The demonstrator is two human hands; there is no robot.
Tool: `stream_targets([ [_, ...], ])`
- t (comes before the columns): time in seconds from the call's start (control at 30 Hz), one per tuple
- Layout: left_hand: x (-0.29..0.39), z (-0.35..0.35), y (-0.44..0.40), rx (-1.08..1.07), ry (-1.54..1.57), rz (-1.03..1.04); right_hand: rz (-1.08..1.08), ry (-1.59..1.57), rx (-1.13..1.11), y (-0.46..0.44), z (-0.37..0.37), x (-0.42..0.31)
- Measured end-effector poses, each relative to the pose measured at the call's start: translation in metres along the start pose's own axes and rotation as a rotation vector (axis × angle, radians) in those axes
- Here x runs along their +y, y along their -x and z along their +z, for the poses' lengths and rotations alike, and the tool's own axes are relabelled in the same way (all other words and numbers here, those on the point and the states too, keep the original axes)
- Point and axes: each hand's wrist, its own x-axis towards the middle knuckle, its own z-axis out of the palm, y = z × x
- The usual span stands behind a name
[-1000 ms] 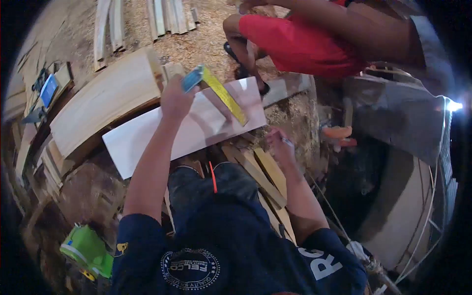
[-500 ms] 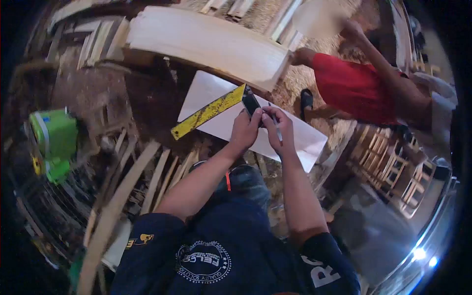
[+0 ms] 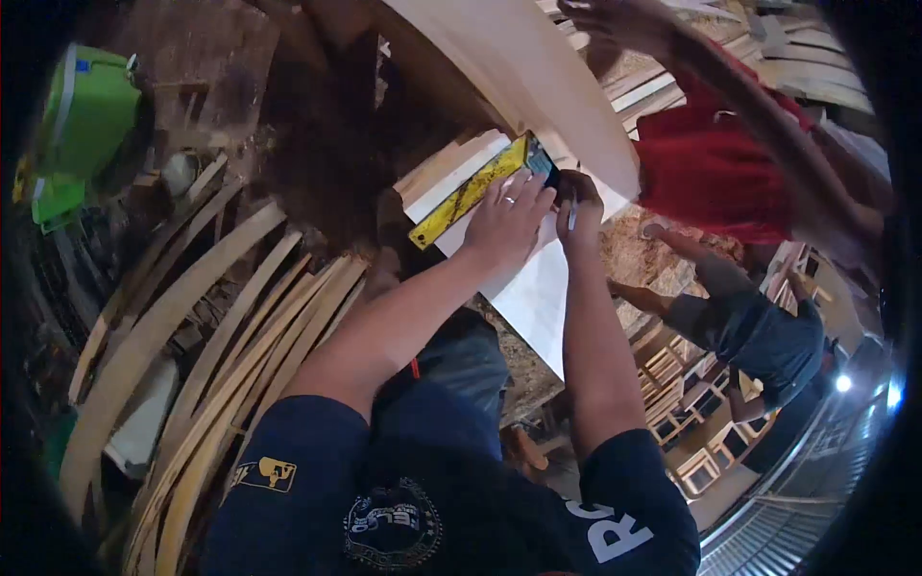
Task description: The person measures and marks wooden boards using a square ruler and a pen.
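A try square with a worn yellow blade (image 3: 461, 204) and a dark stock (image 3: 541, 163) lies across a pale flat board (image 3: 540, 302). My left hand (image 3: 507, 219), a ring on one finger, holds the square down near the stock. Just to its right, my right hand (image 3: 581, 204) is closed round a slim pencil-like marker (image 3: 573, 213), close to the stock's end. What its tip touches is hidden.
A large curved wooden panel (image 3: 528, 67) stands beyond the board. At upper right is a person in red shorts (image 3: 701, 163); another in dark clothes (image 3: 759, 331) bends lower right. Curved wood strips (image 3: 178, 307) and a green container (image 3: 91, 115) are on the left.
My view has turned and shifted. My left hand has moved from the stock end onto the square, which now lies against the board. A second person has come into view at right.
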Motion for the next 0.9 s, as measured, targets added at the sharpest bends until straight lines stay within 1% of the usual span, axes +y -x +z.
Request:
stream_targets([
  [0.03, -0.002, 0.005, 0.001, 0.036, -0.04, 0.015, 0.001, -0.019, -0.009, 0.005, 0.003, 0.0],
  [0.07, -0.007, 0.012, 0.002, 0.014, -0.088, 0.004, 0.004, -0.037, -0.021, 0.01, 0.007, 0.001],
  [0.1, -0.007, 0.012, 0.0, -0.011, -0.139, -0.006, 0.25, -0.124, -0.017, 0.009, 0.007, -0.016],
  [0.13, -0.006, 0.012, -0.003, -0.036, -0.191, -0.013, 0.257, -0.13, 0.001, 0.009, 0.009, -0.013],
  [0.2, -0.008, 0.013, -0.005, -0.062, -0.137, -0.003, 0.271, -0.141, 0.04, 0.007, 0.012, -0.01],
  [0.3, -0.007, 0.017, -0.003, -0.068, -0.112, -0.004, 0.372, -0.311, 0.034, 0.01, 0.01, -0.016],
  [0.4, -0.005, 0.023, -0.004, -0.054, -0.143, -0.033, 0.321, -0.191, -0.002, 0.008, 0.006, -0.018],
  [0.5, -0.002, 0.029, -0.003, -0.038, -0.152, -0.062, 0.497, -0.355, 0.042, 0.007, 0.006, -0.025],
  [0.63, 0.0, 0.029, -0.002, 0.026, -0.12, -0.098, 0.47, -0.36, 0.054, 0.006, 0.006, -0.028],
  [0.73, 0.0, 0.026, -0.006, -0.031, -0.091, -0.107, 0.417, -0.356, 0.08, 0.009, 0.009, -0.013],
  [0.8, 0.001, 0.023, -0.004, -0.018, -0.102, -0.104, 0.415, -0.328, 0.095, 0.009, 0.011, -0.01],
  [0.9, 0.002, 0.022, -0.005, -0.045, -0.102, -0.106, 0.471, -0.404, 0.103, 0.01, 0.009, -0.013],
])
